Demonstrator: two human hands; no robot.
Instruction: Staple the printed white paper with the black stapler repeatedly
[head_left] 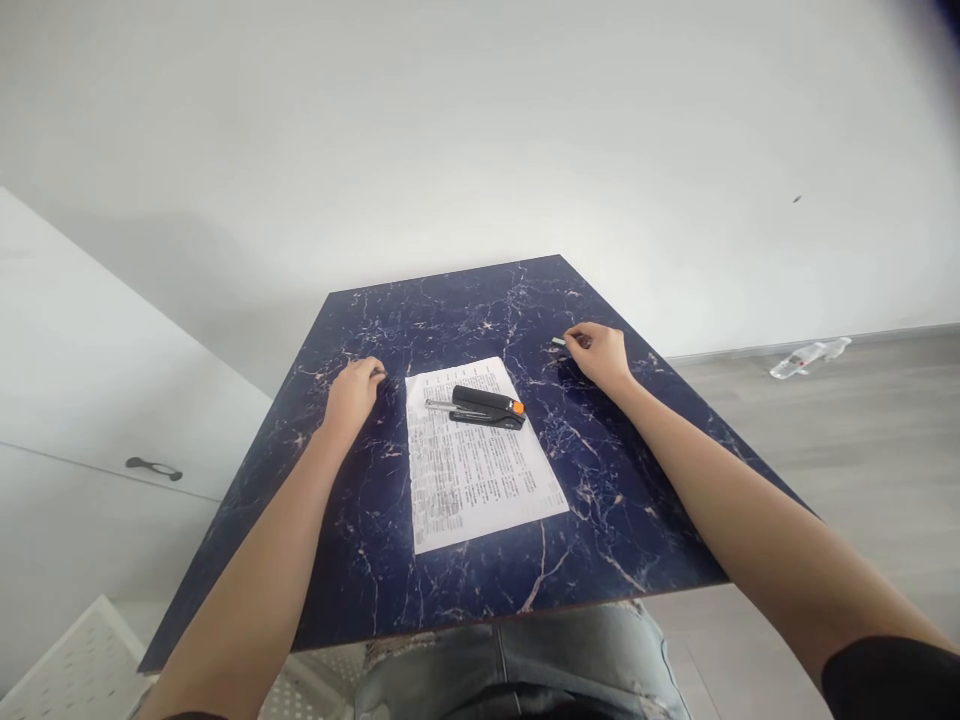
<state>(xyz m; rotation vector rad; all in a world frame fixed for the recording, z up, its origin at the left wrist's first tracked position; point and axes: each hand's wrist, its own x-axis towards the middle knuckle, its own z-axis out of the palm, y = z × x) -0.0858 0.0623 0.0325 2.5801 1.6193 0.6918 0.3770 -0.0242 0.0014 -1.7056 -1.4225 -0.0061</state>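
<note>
A black stapler [491, 408] with an orange button lies on a sheet of printed paper [480, 480], its metal staple tray poking out to the left. Between the thumb and fingers of my right hand [598, 352] is a small pale strip [559, 342], too small to make out clearly. This hand is closed and rests over the table, right of the paper's far edge. My left hand [355, 392] lies on the table left of the paper, fingers curled together, with nothing visible in them. Neither hand touches the stapler or the sheet.
The dark blue marbled table [480, 310] stands against a white wall. A clear plastic bottle [810, 357] lies on the floor at the right. To the left is a white cabinet with a dark handle [154, 468]. A perforated white surface [71, 665] shows below the table.
</note>
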